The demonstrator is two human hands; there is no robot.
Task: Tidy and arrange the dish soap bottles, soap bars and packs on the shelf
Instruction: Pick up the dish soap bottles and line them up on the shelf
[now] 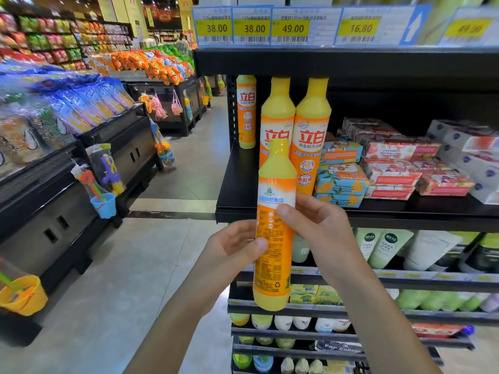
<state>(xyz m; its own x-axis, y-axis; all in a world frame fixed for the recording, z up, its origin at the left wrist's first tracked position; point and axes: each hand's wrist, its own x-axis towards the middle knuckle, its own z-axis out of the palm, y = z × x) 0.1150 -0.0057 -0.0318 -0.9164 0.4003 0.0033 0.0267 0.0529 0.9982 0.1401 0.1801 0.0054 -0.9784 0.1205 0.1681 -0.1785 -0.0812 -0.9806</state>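
Grip closed, left hand (232, 248) and right hand (320, 225) curled round dish soap bottle (275, 265)

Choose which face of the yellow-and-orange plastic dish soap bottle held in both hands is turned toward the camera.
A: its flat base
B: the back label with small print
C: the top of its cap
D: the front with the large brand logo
B: the yellow-and-orange plastic dish soap bottle, gripped by the left hand and right hand, shows dense small print and a recycling mark, unlike the logo-fronted bottles standing on the black shelf.
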